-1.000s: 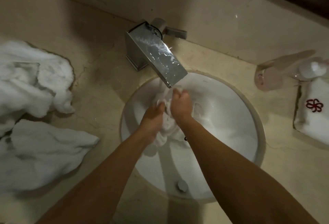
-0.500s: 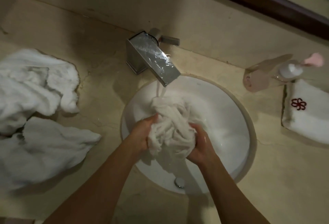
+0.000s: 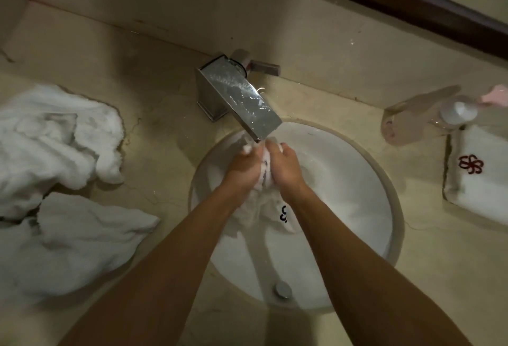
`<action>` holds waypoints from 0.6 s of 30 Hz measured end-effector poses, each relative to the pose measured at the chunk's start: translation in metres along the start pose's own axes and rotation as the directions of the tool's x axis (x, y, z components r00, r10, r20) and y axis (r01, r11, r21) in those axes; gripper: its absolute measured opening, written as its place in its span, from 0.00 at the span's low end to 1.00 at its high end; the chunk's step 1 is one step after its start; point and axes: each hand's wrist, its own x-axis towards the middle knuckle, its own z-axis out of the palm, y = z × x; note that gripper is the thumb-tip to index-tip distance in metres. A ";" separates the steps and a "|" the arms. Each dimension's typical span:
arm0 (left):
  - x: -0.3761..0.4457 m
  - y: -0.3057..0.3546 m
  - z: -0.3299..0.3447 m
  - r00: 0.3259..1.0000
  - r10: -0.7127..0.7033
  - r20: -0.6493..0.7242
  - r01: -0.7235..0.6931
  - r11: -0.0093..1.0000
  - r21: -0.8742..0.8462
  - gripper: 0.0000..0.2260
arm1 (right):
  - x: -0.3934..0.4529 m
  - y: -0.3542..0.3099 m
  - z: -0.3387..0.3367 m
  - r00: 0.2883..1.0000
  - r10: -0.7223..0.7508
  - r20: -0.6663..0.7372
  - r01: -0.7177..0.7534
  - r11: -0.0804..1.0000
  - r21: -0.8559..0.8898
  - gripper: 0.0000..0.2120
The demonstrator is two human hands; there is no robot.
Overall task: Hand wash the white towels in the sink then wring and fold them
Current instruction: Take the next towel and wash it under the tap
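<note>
Seen from above, from the person's head: both hands are in a round white sink (image 3: pixel 357 235) set in a beige table (image 3: pixel 154 136). The left hand (image 3: pixel 243 165) and right hand (image 3: pixel 284 165) press together just under the far spout of a steel tap (image 3: pixel 242 101), each grip closed around a bunched wet towel (image 3: pixel 255 208) that trails down into the bowl. A dark mark shows on the cloth near the right wrist. Two crumpled towels (image 3: pixel 55 180) lie on the table at left; a folded towel (image 3: pixel 478 169) with a red emblem sits at right.

This looks like scrubbing or rinsing. To do it well, rub the folds against each other under the stream, then shift the hold along the cloth so the hanging part gets worked too.
</note>
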 end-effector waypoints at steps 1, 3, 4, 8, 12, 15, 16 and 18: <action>0.001 -0.003 -0.002 1.000 -0.020 0.005 0.020 0.999 -0.026 0.17 | -0.003 -0.003 0.003 0.998 -0.027 0.053 0.029 0.999 -0.032 0.19; 0.005 -0.008 -0.008 0.993 -0.067 0.097 0.084 0.980 -0.182 0.17 | -0.011 -0.006 0.015 0.975 -0.141 0.173 0.170 0.972 -0.161 0.15; 0.006 -0.010 -0.011 0.984 -0.083 0.159 0.128 0.943 -0.306 0.16 | -0.016 -0.008 0.019 0.968 -0.186 0.170 0.220 0.951 -0.216 0.13; 0.000 -0.019 0.000 0.998 -0.007 0.067 0.022 0.975 -0.220 0.19 | 0.013 -0.003 0.025 0.986 -0.040 -0.160 -0.005 0.962 -0.273 0.16; 0.020 -0.011 -0.012 0.989 -0.123 0.076 0.144 0.883 -0.447 0.20 | 0.004 0.006 0.036 0.977 -0.117 0.178 0.169 0.935 -0.311 0.16; 0.010 -0.014 -0.009 0.989 -0.056 0.138 0.063 0.997 -0.048 0.24 | 0.013 0.035 0.022 1.000 -0.013 0.014 0.018 0.918 -0.396 0.18; 0.006 -0.021 -0.005 0.983 -0.039 0.177 0.027 0.997 0.069 0.28 | 0.016 0.042 0.017 0.994 0.067 -0.092 -0.092 0.952 -0.293 0.19; 0.007 -0.023 -0.005 0.986 -0.048 0.158 0.024 0.988 0.151 0.28 | 0.003 0.043 0.017 0.994 0.079 -0.082 -0.083 0.995 -0.047 0.17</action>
